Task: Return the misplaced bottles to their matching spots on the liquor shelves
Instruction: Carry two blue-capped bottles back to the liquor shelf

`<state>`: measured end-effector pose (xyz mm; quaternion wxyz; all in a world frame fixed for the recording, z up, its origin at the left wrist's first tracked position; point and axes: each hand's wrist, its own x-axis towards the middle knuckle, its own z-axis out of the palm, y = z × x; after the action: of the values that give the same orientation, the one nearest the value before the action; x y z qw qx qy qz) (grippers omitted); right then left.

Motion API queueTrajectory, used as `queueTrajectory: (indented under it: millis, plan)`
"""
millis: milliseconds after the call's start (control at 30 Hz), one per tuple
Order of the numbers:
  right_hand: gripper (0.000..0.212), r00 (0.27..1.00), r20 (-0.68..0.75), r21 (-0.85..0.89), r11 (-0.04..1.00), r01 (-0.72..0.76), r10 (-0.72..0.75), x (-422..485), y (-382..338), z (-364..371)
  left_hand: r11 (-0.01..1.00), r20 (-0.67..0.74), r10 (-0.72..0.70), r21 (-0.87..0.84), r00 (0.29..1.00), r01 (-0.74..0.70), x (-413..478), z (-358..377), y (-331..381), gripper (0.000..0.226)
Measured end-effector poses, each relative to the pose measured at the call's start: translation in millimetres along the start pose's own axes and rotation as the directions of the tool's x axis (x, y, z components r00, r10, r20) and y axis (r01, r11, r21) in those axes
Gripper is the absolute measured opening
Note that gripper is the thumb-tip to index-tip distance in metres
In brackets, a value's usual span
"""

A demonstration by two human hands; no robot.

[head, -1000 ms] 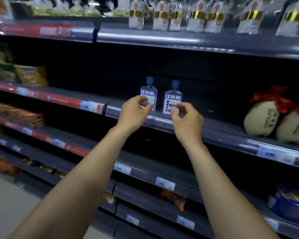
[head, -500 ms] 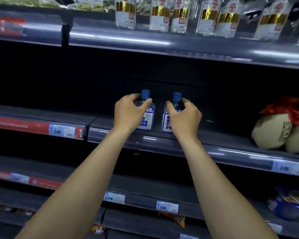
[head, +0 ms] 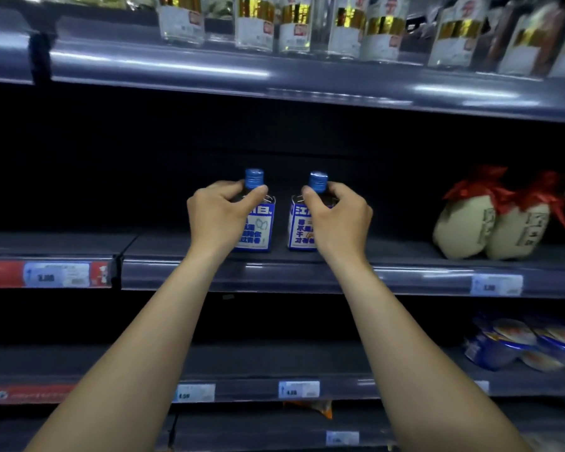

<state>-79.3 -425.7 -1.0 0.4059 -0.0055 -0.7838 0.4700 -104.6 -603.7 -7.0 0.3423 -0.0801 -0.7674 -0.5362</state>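
left bottle: blue label, white print; top line ends in 白; lines below too blurred to read
right bottle: blue label; top line starts with 江; lower lines start 不, 于, 才; rest covered
left price tag, middle shelf rail: 3.00
right price tag, same rail: seemingly 3.00; blurred
lower rail tags: both begin with 4; later digits unsure
clear bottles, top shelf: red marks; unreadable
cream jars, far right: dark characters; unreadable

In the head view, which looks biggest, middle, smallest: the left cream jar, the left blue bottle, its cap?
Largest: left cream jar.
Next: left blue bottle, part hidden by the left hand.
Smallest: its cap.
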Motion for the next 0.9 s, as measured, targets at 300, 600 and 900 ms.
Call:
queueTrajectory:
  millis: [300, 600, 900]
  plan:
    - [0.023, 0.986, -0.166, -0.078, 0.997, -0.002, -0.011, 6, 21, -163, 0.969, 0.182, 0.187, -0.193, 0.965, -0.151, -57, 88, 124, 0.009]
    - [0.020, 0.951, -0.310, -0.220, 0.974, -0.057, -0.014, -33, 84, -412, 0.929, 0.417, 0.232, -0.362, 0.879, -0.074, -211, 230, 263, 0.019]
    - [0.016, 0.838, -0.545, -0.392, 0.872, -0.294, 0.038, -104, 148, -656, 0.875, 0.659, 0.294, -0.476, 0.692, 0.082, -399, 372, 390, 0.017]
